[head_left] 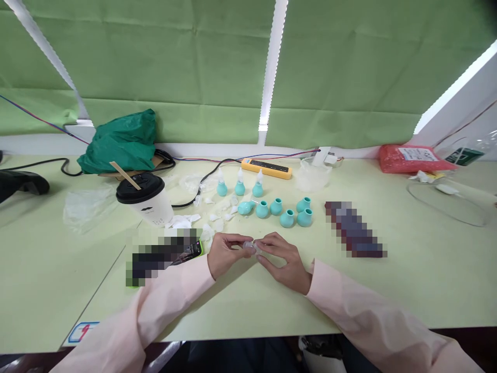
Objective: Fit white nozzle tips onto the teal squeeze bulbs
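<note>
Both hands meet over the front middle of the table. My left hand (230, 253) is closed on a small clear plastic piece (251, 247), and the fingertips of my right hand (285, 261) pinch its other side. Fingers hide much of the piece, so its exact shape is unclear. Just beyond them stand several open-topped turquoise rubber bulbs (287, 218). One turquoise bulb (245, 208) lies on its side. Farther back, three turquoise bulbs with clear nozzles (239, 182) stand upright in a row. Loose translucent nozzle tips (219, 225) are scattered left of the bulbs.
At left are a lidded paper cup (155, 207) and a partly blurred phone (190, 252). Another blurred dark object (355, 230) lies at right. A yellow power strip (266, 169), a green bag (120, 142) and a red package (415, 158) line the back.
</note>
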The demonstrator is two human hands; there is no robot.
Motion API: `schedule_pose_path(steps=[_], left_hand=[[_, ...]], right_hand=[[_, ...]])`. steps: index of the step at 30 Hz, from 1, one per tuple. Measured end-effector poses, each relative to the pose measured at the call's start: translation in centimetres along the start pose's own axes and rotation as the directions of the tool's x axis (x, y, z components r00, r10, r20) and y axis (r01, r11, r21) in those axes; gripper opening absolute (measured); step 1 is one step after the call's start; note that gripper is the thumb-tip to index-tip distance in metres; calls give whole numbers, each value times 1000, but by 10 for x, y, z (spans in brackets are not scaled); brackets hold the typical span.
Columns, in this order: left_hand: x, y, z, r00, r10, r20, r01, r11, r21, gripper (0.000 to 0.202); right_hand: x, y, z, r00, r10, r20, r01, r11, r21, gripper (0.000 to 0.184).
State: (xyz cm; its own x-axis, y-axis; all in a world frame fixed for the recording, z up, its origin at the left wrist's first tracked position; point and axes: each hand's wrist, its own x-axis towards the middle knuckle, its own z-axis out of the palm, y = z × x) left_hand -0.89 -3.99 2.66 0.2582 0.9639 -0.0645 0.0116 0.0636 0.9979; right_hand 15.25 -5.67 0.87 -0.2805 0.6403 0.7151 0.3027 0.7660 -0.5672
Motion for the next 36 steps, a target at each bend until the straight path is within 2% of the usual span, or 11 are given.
schedule_pose_path(steps=[3, 6, 9, 12, 21, 25, 27, 29, 32, 34, 36], left_hand=[[-1, 0, 1, 1000, 11, 27, -11, 1000, -8, 26], [0, 0, 1, 999, 27, 47, -27, 1000, -14, 28], [1, 1, 1, 994, 78, 70, -75, 996, -41, 28], [1, 3, 0, 992, 85, 95, -76, 993, -92, 25], [-2, 0, 0, 985, -48, 168, 91, 963, -254, 23], [1, -3, -1, 991, -97, 97, 124, 934, -336, 23], [4, -5, -3, 983, -171, 71, 185, 902, -390, 26], [7, -7, -5, 971, -227, 81, 240, 875, -420, 29], [9, -8, -7, 962, -248, 116, 274, 873, -405, 36], [9, -7, -7, 962, -244, 121, 272, 878, -394, 36], [8, -5, -5, 971, -218, 97, 238, 889, -390, 33]], right_hand=[[0, -2, -1, 1000, 11, 19, -11, 1000, 12, 36], [2, -3, -3, 978, 200, 54, -207, 959, 196, 28], [4, -2, -4, 880, 461, 113, -463, 781, 419, 32], [4, 0, -4, 810, 564, 158, -569, 695, 438, 31], [0, -5, -1, 932, 338, 129, -358, 911, 205, 17], [10, -3, -19, 979, 190, 71, -188, 982, -34, 34], [18, 5, -33, 989, 129, -76, -147, 930, -338, 49], [25, 18, -45, 967, 122, -222, -240, 725, -646, 55], [29, 36, -53, 953, 226, -200, -288, 486, -825, 39], [28, 40, -51, 958, 262, -117, -240, 505, -829, 24], [26, 35, -47, 971, 219, -98, -215, 614, -760, 15]])
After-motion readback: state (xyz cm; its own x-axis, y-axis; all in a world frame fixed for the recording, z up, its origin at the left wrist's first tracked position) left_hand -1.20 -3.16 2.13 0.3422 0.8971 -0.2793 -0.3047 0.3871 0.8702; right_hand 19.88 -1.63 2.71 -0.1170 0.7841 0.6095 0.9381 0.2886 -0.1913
